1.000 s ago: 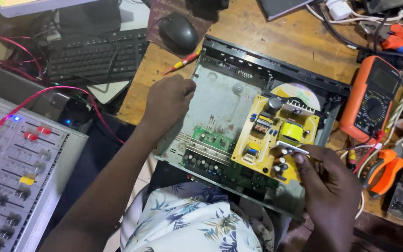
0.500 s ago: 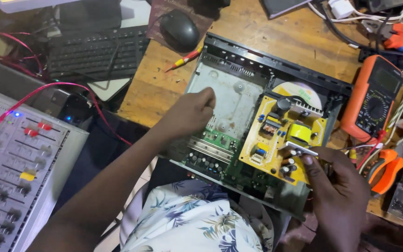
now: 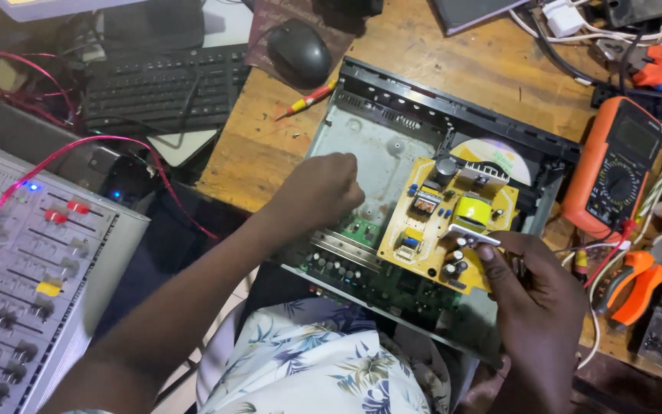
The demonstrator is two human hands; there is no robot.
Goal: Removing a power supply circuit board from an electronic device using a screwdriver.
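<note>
Yellow board (image 3: 442, 226) sits tilted in the open box (image 3: 392, 146), right hand (image 3: 534, 295) fingers clamped on its edge, while the left hand (image 3: 319, 192), fingers curled together, has slid right.

A single head-worn camera looks steeply down and slightly forward from close above the person's lap onto the wooden desk (image 3: 270, 153). It frames the opened player chassis (image 3: 392, 153) centrally; the far right edge seems cropped.
</note>
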